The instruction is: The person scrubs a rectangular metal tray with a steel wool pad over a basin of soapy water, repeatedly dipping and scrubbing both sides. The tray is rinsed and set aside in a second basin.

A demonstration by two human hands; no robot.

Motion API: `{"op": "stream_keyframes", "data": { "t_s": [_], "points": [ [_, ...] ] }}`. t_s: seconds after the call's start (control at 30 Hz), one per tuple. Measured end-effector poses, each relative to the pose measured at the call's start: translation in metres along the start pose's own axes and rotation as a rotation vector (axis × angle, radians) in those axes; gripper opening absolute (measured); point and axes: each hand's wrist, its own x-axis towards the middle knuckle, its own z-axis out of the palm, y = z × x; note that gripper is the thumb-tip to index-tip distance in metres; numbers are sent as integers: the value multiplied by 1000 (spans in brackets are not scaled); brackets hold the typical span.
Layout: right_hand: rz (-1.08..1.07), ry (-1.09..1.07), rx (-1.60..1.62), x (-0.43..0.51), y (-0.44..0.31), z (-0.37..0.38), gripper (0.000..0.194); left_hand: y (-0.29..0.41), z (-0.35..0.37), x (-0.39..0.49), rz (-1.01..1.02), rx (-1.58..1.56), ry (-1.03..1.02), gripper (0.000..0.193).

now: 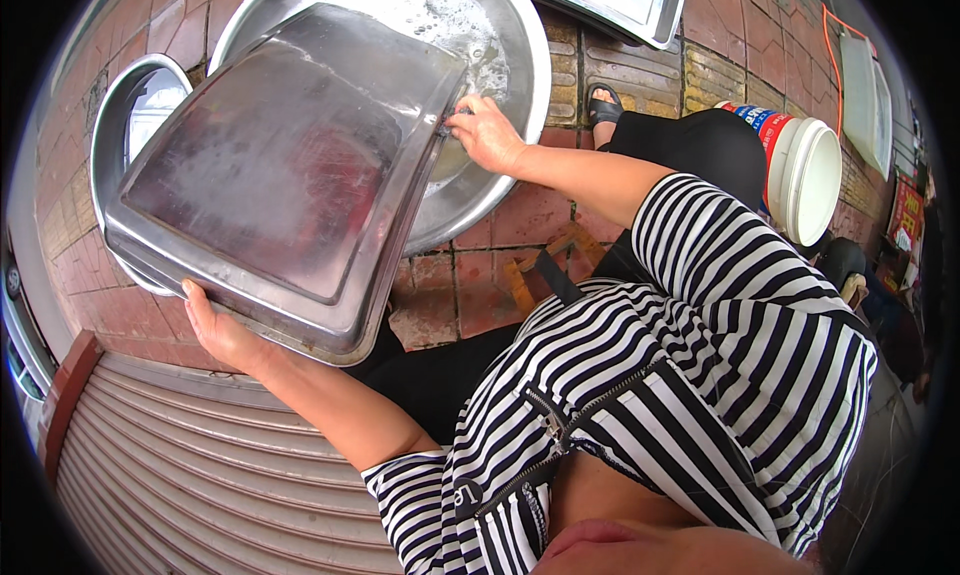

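A large rectangular metal tray [262, 162] is tilted, its outer underside facing me, partly over a wide round metal basin [532, 72] of soapy water. My left hand [221, 331] grips the tray's near rim at the lower left, thumb on the outside and the other fingers hidden behind it. My right hand [484, 136] presses a dark scouring pad [452, 118] against the tray's side edge, above the basin; the pad is mostly covered by my fingers.
An oval metal tub [101, 162] stands left of the basin. More metal trays [667, 12] lie beyond. At the right are a white plastic bucket [814, 181] and a pale plastic bin [866, 102]. A ribbed roller shutter [210, 470] is at lower left, beside red paving tiles [427, 305].
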Motion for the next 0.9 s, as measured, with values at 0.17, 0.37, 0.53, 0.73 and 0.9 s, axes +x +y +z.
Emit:
{"op": "stream_keyframes", "data": {
  "t_s": [0.17, 0.37, 0.53, 0.73, 0.9],
  "points": [
    [375, -40, -291, 47, 60, 14, 19, 2, -2, -1, -13, 14, 2, 35],
    [544, -132, -165, 70, 82, 23, 18, 7, -1, -9, -20, 47, 17, 34],
    [186, -12, 21, 8, 11, 11, 16, 9, 0, -9, 33, 105, 30, 34],
    [322, -117, -131, 28, 18, 5, 18, 5, -2, -6, 27, 103, 63, 33],
    [476, -215, -538, 87, 89, 18, 22, 7, -1, -6, 50, 73, 53, 36]
  ]
}}
